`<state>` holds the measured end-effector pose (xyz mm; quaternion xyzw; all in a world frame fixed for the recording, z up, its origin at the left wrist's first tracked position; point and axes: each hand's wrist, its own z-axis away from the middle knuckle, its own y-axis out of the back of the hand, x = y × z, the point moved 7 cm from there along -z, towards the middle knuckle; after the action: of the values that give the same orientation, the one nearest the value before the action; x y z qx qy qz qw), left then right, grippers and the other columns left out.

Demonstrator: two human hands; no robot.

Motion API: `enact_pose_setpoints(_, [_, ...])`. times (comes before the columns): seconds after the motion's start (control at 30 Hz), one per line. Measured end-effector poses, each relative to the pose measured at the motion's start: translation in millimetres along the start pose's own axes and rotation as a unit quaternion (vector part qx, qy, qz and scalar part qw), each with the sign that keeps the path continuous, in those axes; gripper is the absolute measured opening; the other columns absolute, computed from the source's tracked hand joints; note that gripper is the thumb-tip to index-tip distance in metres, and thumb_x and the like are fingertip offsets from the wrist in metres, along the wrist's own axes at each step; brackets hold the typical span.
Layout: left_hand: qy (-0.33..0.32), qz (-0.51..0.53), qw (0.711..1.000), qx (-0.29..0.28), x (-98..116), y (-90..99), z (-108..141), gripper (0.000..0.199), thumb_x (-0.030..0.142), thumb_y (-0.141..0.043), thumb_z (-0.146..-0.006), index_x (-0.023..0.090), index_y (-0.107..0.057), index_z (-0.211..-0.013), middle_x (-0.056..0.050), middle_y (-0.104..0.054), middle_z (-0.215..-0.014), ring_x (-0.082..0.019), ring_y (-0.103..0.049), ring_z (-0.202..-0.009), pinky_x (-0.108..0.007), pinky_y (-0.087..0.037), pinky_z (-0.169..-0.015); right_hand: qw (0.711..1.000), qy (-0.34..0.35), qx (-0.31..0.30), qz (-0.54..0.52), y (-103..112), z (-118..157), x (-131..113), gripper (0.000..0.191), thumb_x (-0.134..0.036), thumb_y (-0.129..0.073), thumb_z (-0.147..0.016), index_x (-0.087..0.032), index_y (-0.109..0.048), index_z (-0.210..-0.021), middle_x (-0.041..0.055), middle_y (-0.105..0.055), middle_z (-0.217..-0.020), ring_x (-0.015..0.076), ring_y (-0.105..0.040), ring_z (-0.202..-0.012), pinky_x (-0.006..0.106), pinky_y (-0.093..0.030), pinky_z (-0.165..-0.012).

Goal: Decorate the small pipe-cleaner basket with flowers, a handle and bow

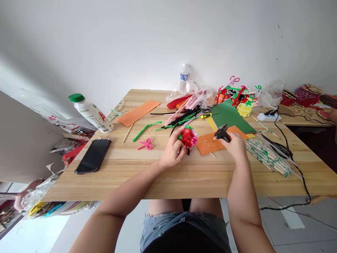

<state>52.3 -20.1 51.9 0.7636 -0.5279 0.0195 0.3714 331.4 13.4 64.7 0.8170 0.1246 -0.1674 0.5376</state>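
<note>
My left hand [172, 151] is closed around a pipe-cleaner flower bundle [188, 137] in red, pink, lilac and green. To its right, my right hand [235, 146] grips a black glue gun [222, 134], whose nozzle points left toward the bundle, apart from it. Under the gun lies an orange sheet [204, 144] with strings or smears of clear glue on it. On the table left of my left hand are a pink pipe-cleaner bow [146, 144] and a green coiled pipe cleaner [142, 133]. The fingers of my right hand partly hide the gun's handle.
A phone [93, 155] and a white bottle with green cap [91, 112] stand at left. Loose pipe cleaners [188, 109], a yellow screwdriver [206, 115] and a green sheet [233, 117] lie behind. Wrapped sticks [268, 156] and a black cable [301, 172] are at right; another person's hand [332, 116] shows far right.
</note>
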Motion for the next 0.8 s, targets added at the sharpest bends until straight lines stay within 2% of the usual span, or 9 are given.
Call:
enact_pose_setpoints(0.13, [0.001, -0.004, 1.0, -0.001, -0.3, -0.9, 0.8, 0.007, 0.017, -0.049, -0.09, 0.018, -0.05, -0.084, -0.017, -0.03, -0.152, -0.029, -0.033, -0.142, -0.054, -0.037, -0.112, 0.995, -0.031, -0.047, 0.079, -38.0, -13.9, 7.7, 0.031, -0.035, -0.069, -0.077, -0.015, -0.064, -0.101, 0.0149, -0.062, -0.104, 0.0293, -0.061, -0.094, 0.037, -0.048, -0.077])
enact_pose_setpoints(0.23, [0.0, -0.003, 1.0, 0.0, 1.0, -1.3, 1.1, 0.007, 0.019, -0.051, -0.09, 0.018, -0.05, -0.083, -0.018, -0.03, -0.151, -0.029, -0.033, -0.142, -0.054, -0.037, -0.112, 0.989, -0.059, -0.084, 0.102, -50.1, -15.4, 19.9, 0.033, -0.038, -0.07, -0.077, -0.013, -0.065, -0.099, 0.015, -0.06, -0.101, 0.0287, -0.061, -0.093, 0.037, -0.048, -0.077])
enact_pose_setpoints(0.3, [0.004, -0.003, 1.0, 0.002, 1.5, -1.8, 1.1, 0.008, 0.02, -0.053, -0.089, 0.018, -0.049, -0.082, -0.018, -0.031, -0.151, -0.03, -0.033, -0.142, -0.054, -0.037, -0.111, 0.989, -0.058, -0.08, 0.114, -48.2, -12.9, 19.1, 0.033, -0.038, -0.072, -0.075, -0.012, -0.066, -0.095, 0.0156, -0.06, -0.099, 0.0295, -0.06, -0.093, 0.038, -0.048, -0.078])
enact_pose_setpoints(0.37, [0.01, -0.005, 1.0, 0.003, 1.4, -2.6, 1.1, 0.009, 0.022, -0.054, -0.089, 0.019, -0.05, -0.082, -0.017, -0.032, -0.151, -0.03, -0.034, -0.141, -0.055, -0.037, -0.111, 0.995, -0.012, -0.015, 0.097, -36.2, -6.9, 0.6, 0.029, -0.035, -0.072, -0.076, -0.013, -0.066, -0.094, 0.0161, -0.06, -0.1, 0.0306, -0.059, -0.096, 0.04, -0.048, -0.081])
enact_pose_setpoints(0.43, [0.013, -0.008, 1.0, 0.006, 1.3, -3.0, 1.0, 0.009, 0.022, -0.054, -0.089, 0.019, -0.05, -0.082, -0.017, -0.032, -0.15, -0.031, -0.034, -0.141, -0.055, -0.037, -0.111, 0.992, 0.099, 0.074, 0.02, -20.3, 6.8, -37.1, 0.017, -0.03, -0.065, -0.083, -0.017, -0.067, -0.094, 0.0137, -0.063, -0.098, 0.0277, -0.06, -0.095, 0.039, -0.049, -0.082])
enact_pose_setpoints(0.5, [0.01, -0.009, 1.0, 0.008, 1.5, -3.0, 0.9, 0.01, 0.023, -0.054, -0.089, 0.019, -0.05, -0.082, -0.017, -0.033, -0.15, -0.03, -0.034, -0.141, -0.055, -0.037, -0.112, 0.964, 0.251, 0.059, -0.07, -18.4, 28.1, -83.8, 0.013, -0.025, -0.056, -0.091, -0.02, -0.068, -0.091, 0.009, -0.066, -0.088, 0.0218, -0.063, -0.085, 0.034, -0.051, -0.08])
enact_pose_setpoints(0.57, [0.005, -0.009, 1.0, 0.01, 1.7, -2.4, 0.9, 0.01, 0.023, -0.054, -0.09, 0.018, -0.05, -0.082, -0.017, -0.033, -0.149, -0.03, -0.033, -0.142, -0.055, -0.037, -0.112, 0.927, 0.358, 0.036, -0.104, -21.3, 50.2, -121.2, 0.014, -0.021, -0.055, -0.092, -0.021, -0.069, -0.092, 0.0077, -0.068, -0.088, 0.0195, -0.065, -0.085, 0.031, -0.052, -0.08])
enact_pose_setpoints(0.67, [0.004, -0.008, 1.0, 0.012, 1.4, -0.9, 0.9, 0.012, 0.024, -0.053, -0.09, 0.018, -0.05, -0.08, -0.017, -0.032, -0.149, -0.03, -0.032, -0.142, -0.055, -0.037, -0.112, 0.91, 0.403, 0.035, -0.092, -29.7, 66.7, -146.0, 0.019, -0.019, -0.052, -0.094, -0.021, -0.07, -0.093, 0.008, -0.069, -0.088, 0.019, -0.066, -0.083, 0.03, -0.053, -0.076])
enact_pose_setpoints(0.8, [0.012, -0.006, 1.0, 0.002, 1.2, -0.5, 0.2, 0.016, 0.027, -0.053, -0.09, 0.018, -0.048, -0.077, -0.018, -0.032, -0.15, -0.031, -0.034, -0.14, -0.056, -0.037, -0.111, 0.92, 0.385, 0.03, -0.071, -41.3, 66.8, -144.2, 0.022, -0.02, -0.05, -0.095, -0.021, -0.072, -0.096, 0.008, -0.068, -0.084, 0.0188, -0.066, -0.078, 0.03, -0.053, -0.073])
